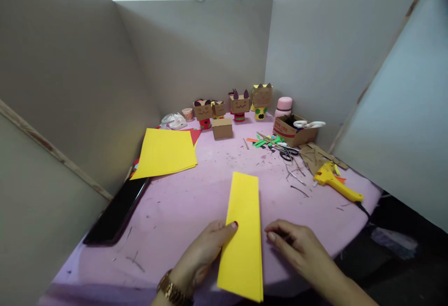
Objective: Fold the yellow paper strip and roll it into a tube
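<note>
A folded sheet of yellow paper (243,250) stands tilted above the near part of the table. My left hand (205,252) grips its left edge, thumb across the front and the other fingers behind. The paper's layers show apart along the right and lower edges. Just off its right edge is my right hand (301,247), with thumb and forefinger drawn close together and the other fingers curled. No thing shows in that hand, and it does not appear to touch the paper.
Yellow sheets (166,152) lie at left, by a black phone or tablet (117,212). Cardboard figures (240,105) and a small box (222,129) stand at the back. At right are a pink bottle (283,106), black scissors (287,154) and a yellow glue gun (334,183).
</note>
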`<state>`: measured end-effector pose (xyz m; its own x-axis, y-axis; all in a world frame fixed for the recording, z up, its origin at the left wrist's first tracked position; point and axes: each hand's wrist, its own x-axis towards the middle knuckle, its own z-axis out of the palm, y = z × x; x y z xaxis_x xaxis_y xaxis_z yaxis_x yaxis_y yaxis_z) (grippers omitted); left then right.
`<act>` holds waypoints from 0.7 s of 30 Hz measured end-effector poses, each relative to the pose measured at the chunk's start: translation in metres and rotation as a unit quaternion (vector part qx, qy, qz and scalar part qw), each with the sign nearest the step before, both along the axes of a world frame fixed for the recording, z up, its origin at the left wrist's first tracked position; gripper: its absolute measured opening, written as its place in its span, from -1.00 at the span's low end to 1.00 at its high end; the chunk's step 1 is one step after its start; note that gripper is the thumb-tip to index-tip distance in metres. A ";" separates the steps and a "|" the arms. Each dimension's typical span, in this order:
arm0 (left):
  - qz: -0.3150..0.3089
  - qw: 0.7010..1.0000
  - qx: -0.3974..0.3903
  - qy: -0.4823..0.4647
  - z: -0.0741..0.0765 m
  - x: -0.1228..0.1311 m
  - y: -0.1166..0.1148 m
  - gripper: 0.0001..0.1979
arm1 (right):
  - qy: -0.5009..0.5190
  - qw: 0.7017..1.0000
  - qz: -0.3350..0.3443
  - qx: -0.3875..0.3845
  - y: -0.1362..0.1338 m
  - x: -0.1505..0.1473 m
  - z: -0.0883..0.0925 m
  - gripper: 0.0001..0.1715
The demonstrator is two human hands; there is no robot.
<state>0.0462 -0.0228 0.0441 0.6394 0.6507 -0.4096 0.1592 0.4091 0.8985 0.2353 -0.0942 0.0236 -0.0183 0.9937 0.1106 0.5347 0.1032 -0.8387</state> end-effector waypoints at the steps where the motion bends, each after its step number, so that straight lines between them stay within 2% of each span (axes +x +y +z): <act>1: -0.033 0.999 0.014 0.013 0.001 0.000 0.005 -0.64 | -0.034 0.998 -0.013 0.047 0.002 0.002 0.001 -0.75; 4: -0.087 0.993 0.054 0.063 0.000 0.000 0.022 -0.73 | -0.127 0.972 -0.076 0.181 0.004 0.005 0.000 -0.76; 7: -0.121 0.975 0.126 0.138 -0.003 0.004 0.039 -0.77 | -0.198 0.946 -0.098 0.236 0.006 0.004 -0.003 -0.73; 9: -0.122 0.955 0.197 0.185 -0.003 0.008 0.046 -0.79 | -0.251 0.942 -0.060 0.213 0.012 0.002 -0.005 -0.65; 12: -0.072 0.911 0.326 0.243 -0.002 0.013 0.047 -0.85 | -0.333 0.935 0.007 0.119 0.027 0.001 -0.012 -0.48; 16: -0.020 0.856 0.441 0.269 -0.006 0.009 0.030 -0.65 | -0.353 0.933 0.067 -0.001 0.042 0.003 -0.024 -0.36; 18: -0.038 0.841 0.472 0.263 -0.013 0.001 0.018 -0.59 | -0.348 0.934 0.075 -0.018 0.044 0.004 -0.026 -0.34; 21: -0.117 0.807 0.507 0.279 -0.024 -0.010 0.003 -0.53 | -0.347 0.936 0.064 -0.004 0.043 0.000 -0.025 -0.38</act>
